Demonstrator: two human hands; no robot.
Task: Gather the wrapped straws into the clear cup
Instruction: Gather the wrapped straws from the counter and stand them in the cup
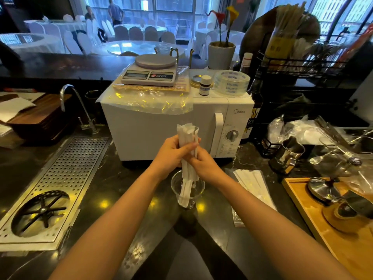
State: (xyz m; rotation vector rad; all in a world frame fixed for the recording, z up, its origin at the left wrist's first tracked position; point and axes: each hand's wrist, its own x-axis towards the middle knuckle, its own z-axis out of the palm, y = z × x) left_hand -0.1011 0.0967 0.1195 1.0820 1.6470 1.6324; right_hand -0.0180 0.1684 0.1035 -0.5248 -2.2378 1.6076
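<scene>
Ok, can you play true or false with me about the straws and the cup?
1. Both hands, left hand and right hand, hold the bundle of wrapped straws. True.
2. The bundle's lower ends are inside the clear cup. True.
3. The clear cup stands on top of the microwave. False: it stands on the dark counter in front of it.
4. No straws are left on the counter. False: more wrapped straws lie to the cup's right.
</scene>
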